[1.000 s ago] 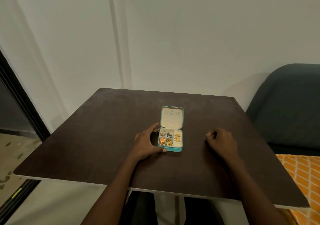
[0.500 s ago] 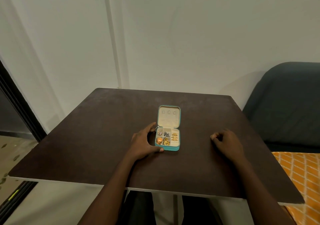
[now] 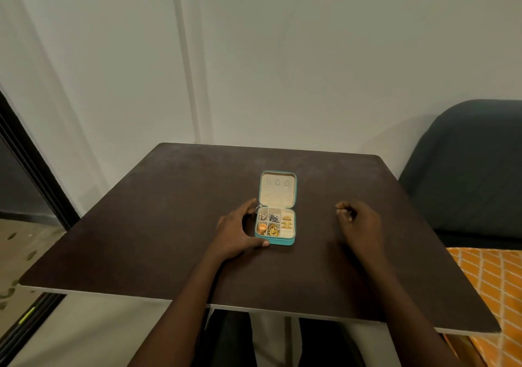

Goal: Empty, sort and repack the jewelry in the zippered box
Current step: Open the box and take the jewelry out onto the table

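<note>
A small teal zippered jewelry box (image 3: 278, 242) lies open on the dark table (image 3: 169, 211), its cream lid (image 3: 277, 190) folded back flat. Its compartments hold an orange piece (image 3: 261, 228), gold pieces (image 3: 273, 230), small silver pieces (image 3: 273, 218) and gold rings (image 3: 287, 222). My left hand (image 3: 236, 232) holds the box's left side, thumb at the front corner and fingers near the hinge. My right hand (image 3: 360, 224) rests on the table to the right of the box, fingers curled into a loose fist with nothing visible in it.
A dark upholstered chair (image 3: 466, 169) stands at the right, beyond the table edge. Orange patterned fabric (image 3: 494, 282) lies below it. A white wall runs behind the table, and a dark door frame (image 3: 34, 174) is at the left.
My left hand stays on the box. My right hand drifted a little to the right and back, staying curled. The view has shifted slightly.
</note>
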